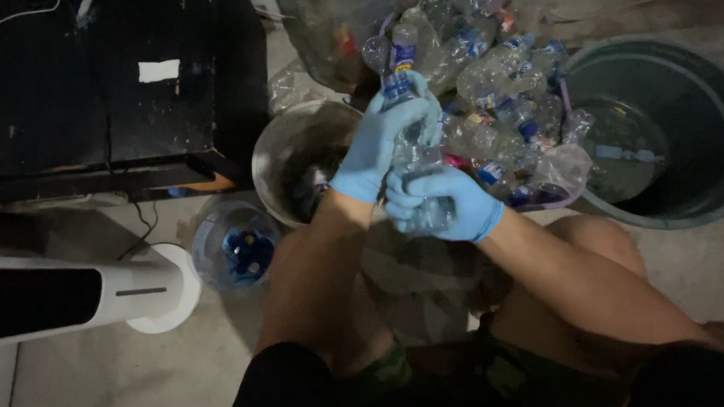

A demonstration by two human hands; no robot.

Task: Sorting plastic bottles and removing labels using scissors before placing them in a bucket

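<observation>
Both of my hands wear light blue gloves and grip one clear, crumpled plastic bottle [413, 152] in front of me. My left hand [378, 144] wraps around the bottle's upper part, just below its blue label. The lower end sits in my right hand [444, 207]. The bottle stands roughly upright over the rim of a metal bowl [285, 154]. My bare knees show below the hands.
A heap of clear plastic bottles [501, 78] with blue labels lies behind the hands. A large dark round tub [692, 116] stands at right. A small clear container with blue caps [239, 246] sits at left beside a white fan base [162, 287]. A black cabinet [103, 85] fills the top left.
</observation>
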